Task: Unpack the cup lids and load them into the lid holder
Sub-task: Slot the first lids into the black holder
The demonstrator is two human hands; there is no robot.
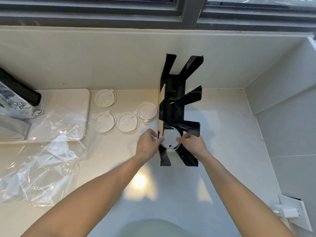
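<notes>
A black lid holder (174,106) with slanted dividers stands on the white counter, seen from above. In its nearest compartment sits a white cup lid (171,138). My left hand (147,145) pinches the lid's left rim and my right hand (192,142) pinches its right rim. To the left of the holder several white lids lie flat on the counter: one at the back (105,98), one close to the holder (146,110), and two in front, one on the left (104,122) and one on the right (127,121).
Crumpled clear plastic wrap (44,159) covers the counter's left side and part of a white board (71,106). A silver foil bag (13,106) lies at the far left. A wall socket (289,211) sits on the right wall. Window frames run along the back.
</notes>
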